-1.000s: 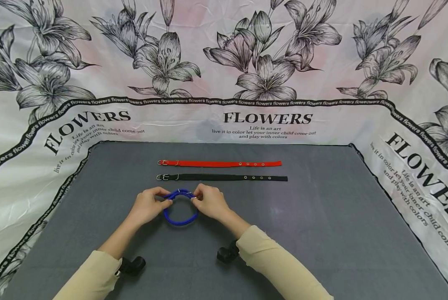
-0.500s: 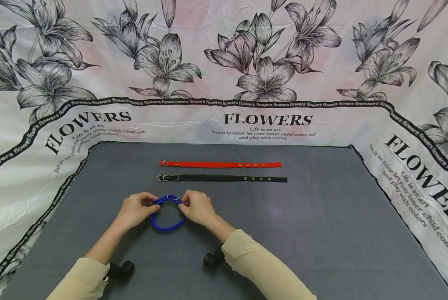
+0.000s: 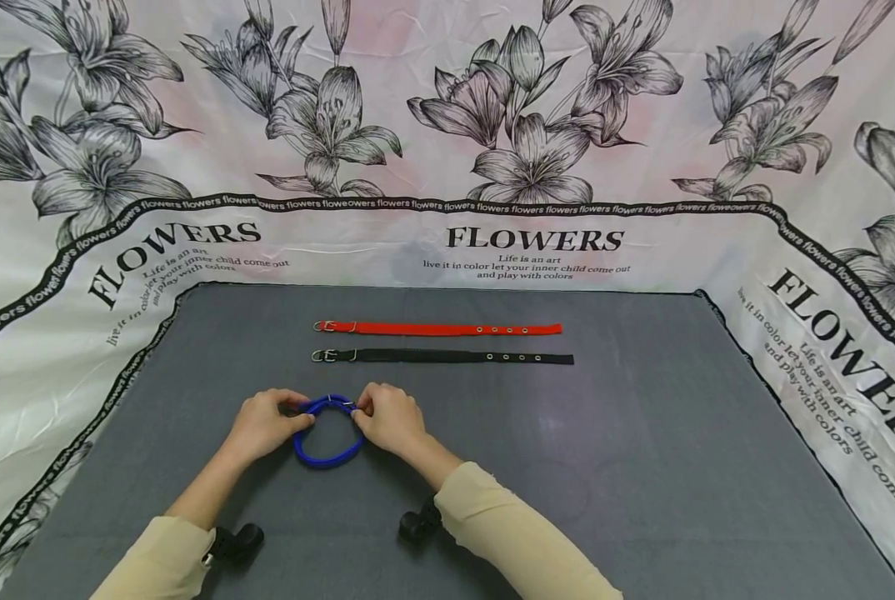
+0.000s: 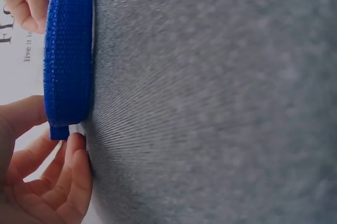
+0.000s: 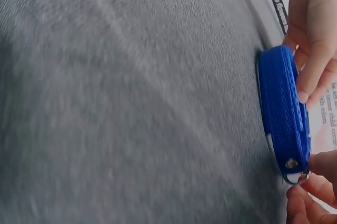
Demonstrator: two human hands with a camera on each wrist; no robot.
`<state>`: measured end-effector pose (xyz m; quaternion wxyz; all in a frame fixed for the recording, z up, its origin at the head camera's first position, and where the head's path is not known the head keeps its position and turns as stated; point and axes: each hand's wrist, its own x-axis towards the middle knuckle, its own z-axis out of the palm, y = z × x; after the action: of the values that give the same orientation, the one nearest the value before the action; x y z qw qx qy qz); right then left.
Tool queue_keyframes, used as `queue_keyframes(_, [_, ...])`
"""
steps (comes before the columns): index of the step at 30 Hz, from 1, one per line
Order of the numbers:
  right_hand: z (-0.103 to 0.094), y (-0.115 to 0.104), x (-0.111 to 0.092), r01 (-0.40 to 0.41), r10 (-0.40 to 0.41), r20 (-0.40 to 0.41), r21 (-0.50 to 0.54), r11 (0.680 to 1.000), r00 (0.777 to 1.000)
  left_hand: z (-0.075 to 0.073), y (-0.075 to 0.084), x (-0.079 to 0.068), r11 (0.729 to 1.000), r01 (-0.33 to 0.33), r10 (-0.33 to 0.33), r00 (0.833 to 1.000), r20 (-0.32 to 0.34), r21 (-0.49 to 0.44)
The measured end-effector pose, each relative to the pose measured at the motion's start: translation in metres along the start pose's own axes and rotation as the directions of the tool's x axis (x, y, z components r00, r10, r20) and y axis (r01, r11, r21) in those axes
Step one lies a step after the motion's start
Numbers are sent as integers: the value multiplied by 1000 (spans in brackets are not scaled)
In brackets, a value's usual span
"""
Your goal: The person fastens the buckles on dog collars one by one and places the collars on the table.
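This looks like a small staged filming spot, its wider room impossible to tell, with flower-printed cloth [image 3: 365, 242] around a grey surface [image 3: 680, 458] and wrist cameras [image 3: 241, 543].

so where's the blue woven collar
Head view: the looped blue woven collar is left of centre, between left hand and right hand, below the flat black strap.

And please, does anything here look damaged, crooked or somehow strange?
Nothing stands out. The red strap and black strap lie straight and nearly parallel; the blue strap forms a loop, with no visible damage.
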<state>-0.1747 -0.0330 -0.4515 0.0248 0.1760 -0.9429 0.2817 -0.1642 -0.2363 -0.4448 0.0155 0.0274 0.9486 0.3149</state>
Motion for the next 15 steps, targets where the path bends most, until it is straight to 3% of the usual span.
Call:
queue_keyframes(3, [-5, 6, 1, 30, -29, -20, 17, 999, 999, -2, 1, 3, 1000, -13, 13, 1000, 3, 23])
queue_keyframes(7, [-12, 18, 7, 29, -29, 13, 30, 999, 999, -6, 3, 9, 1000, -24, 25, 1000, -7, 16])
queue_keyframes(15, [-33, 49, 14, 102, -103, 18, 59, 993, 995, -11, 18, 26, 999, -38, 38, 999, -26, 16])
